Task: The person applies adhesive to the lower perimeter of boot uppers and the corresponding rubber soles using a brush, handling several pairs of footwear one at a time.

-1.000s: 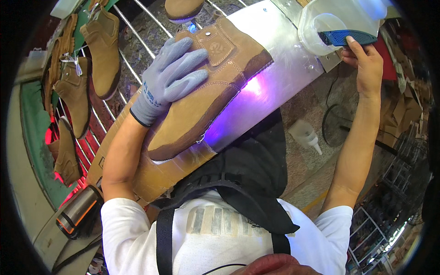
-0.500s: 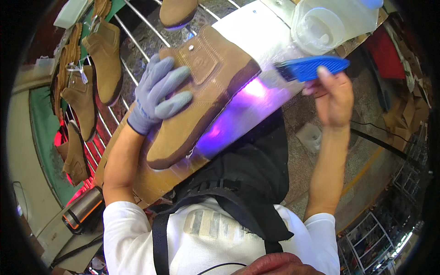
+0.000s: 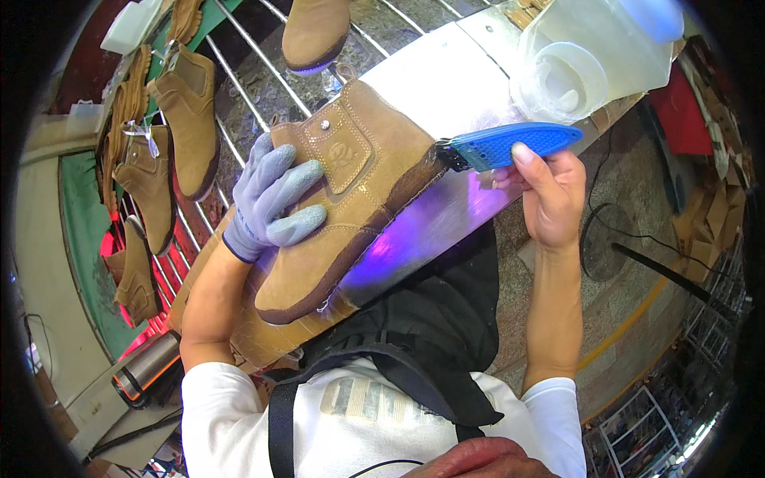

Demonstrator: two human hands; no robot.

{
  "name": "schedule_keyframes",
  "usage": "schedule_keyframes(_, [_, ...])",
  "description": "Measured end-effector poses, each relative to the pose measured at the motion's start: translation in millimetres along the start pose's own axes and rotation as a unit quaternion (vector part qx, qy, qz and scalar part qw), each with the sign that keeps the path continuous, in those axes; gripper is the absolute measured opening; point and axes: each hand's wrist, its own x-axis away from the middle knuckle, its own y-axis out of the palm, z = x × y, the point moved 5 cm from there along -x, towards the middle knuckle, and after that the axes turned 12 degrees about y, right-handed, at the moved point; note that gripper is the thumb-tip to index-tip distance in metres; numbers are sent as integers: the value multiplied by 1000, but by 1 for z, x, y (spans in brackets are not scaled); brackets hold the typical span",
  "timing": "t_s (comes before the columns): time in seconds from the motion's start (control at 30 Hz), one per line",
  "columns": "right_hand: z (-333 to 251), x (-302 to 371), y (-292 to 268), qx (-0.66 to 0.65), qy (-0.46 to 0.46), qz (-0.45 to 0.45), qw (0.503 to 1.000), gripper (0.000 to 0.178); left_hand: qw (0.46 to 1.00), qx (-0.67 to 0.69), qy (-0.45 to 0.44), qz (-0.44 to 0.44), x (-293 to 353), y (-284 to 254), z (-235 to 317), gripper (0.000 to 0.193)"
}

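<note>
A brown suede ankle boot (image 3: 366, 159) lies on its side on the bench, its toe pointing toward me and to the left. My left hand (image 3: 275, 191), in a grey knit glove, grips the boot across its ankle and instep; the thumb is hidden. Between the thumb and fingers of my bare right hand (image 3: 550, 187) is a blue-handled brush (image 3: 518, 145). Its dark bristles touch the boot's heel end, at the darker band along the lower edge.
Beyond my right hand stands a translucent plastic container (image 3: 610, 60) with a round cup section holding pale liquid. More brown boots (image 3: 187, 119) rest on the metal rack bars at left. A metal flask (image 3: 147, 368) lies at lower left. The bench is partly covered by a shiny sheet (image 3: 422, 227).
My right hand has brought the brush left and slightly down, from apart to touching the boot's heel. Boot and left hand appear slightly lower in view, with the grip kept.
</note>
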Motion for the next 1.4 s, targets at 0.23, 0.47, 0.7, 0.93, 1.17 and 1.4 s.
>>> schedule_keyframes(0.23, [-5, 12, 12, 46, -41, -10, 998, 20, 1000, -19, 0, 0, 8, -1, 3, 45])
schedule_keyframes(0.47, [-40, 46, 51, 431, -235, 103, 865, 21, 1000, -8, -4, -15, 12, -5, 5, 42])
schedule_keyframes(0.7, [-26, 45, 64, 292, -291, -22, 911, 19, 1000, -12, -9, -20, 14, -6, 6, 43])
schedule_keyframes(0.93, [-35, 58, 81, 368, -276, -45, 887, 21, 1000, -4, -16, -26, 18, -12, 9, 43])
schedule_keyframes(1.17, [-20, 54, 73, 293, -237, -119, 919, 22, 1000, -18, -14, -17, 22, -14, 13, 40])
schedule_keyframes(1.4, [63, 78, 57, -87, -16, 15, 996, 19, 995, -81, -62, -10, 14, -12, 18, 38])
